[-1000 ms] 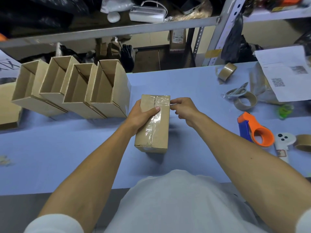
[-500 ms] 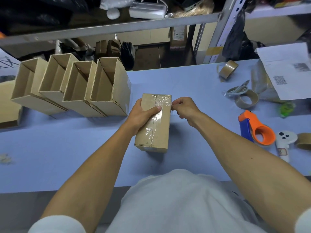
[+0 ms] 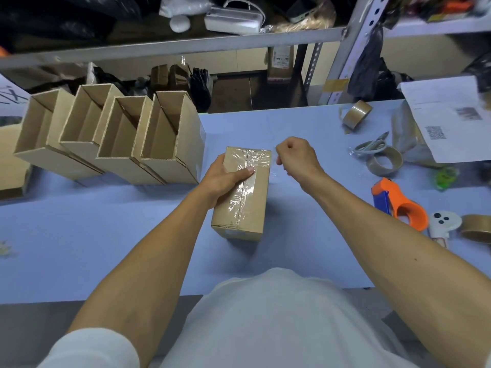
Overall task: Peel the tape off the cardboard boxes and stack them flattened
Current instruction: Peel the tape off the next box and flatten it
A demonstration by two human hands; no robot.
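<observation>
A closed cardboard box (image 3: 253, 197) lies on the blue table (image 3: 106, 235), sealed with clear tape (image 3: 243, 191) along its top seam. My left hand (image 3: 225, 179) grips the box's left side, thumb pressed on the tape. My right hand (image 3: 295, 155) is curled just off the box's far right corner and pinches a loose end of the clear tape, which stretches from the box's far edge to its fingers. Several open-topped cardboard boxes (image 3: 111, 136) stand in a row at the left.
An orange and blue tape dispenser (image 3: 398, 203), tape rolls (image 3: 384, 162) (image 3: 356, 114), scissors (image 3: 372, 147), a white controller (image 3: 442, 221) and a paper-covered parcel (image 3: 446, 120) lie at the right. A flat cardboard piece (image 3: 10, 166) sits at the far left. Metal shelving rises behind the table.
My right hand has drawn away from the box's far right corner, up and to the right, pulling the tape end off. My left hand and the box have stayed put.
</observation>
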